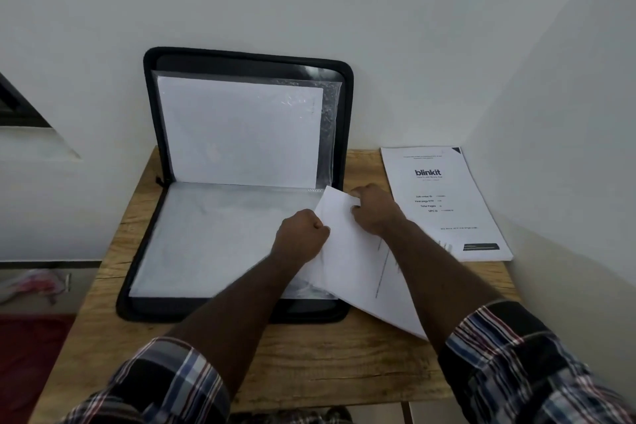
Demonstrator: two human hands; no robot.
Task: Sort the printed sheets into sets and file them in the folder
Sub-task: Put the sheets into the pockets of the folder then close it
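Observation:
A black zip folder (148, 162) lies open on the wooden table (309, 361), its upper half leaning on the wall with a white sheet (241, 131) inside a clear sleeve. Another clear sleeve (213, 237) lies flat on the lower half. A set of white sheets (354, 272) sits tilted at the folder's right edge. My left hand (301, 234) pinches the edge where the sleeve and these sheets meet. My right hand (373, 208) grips the sheets' top corner. A printed stack (444, 203) with a "blinkit" cover rests at the right.
The table stands in a corner, with white walls close behind and to the right. A dark window edge (17, 107) shows at the left. A red mat (31, 354) and a plastic bag (34, 286) lie on the floor to the left.

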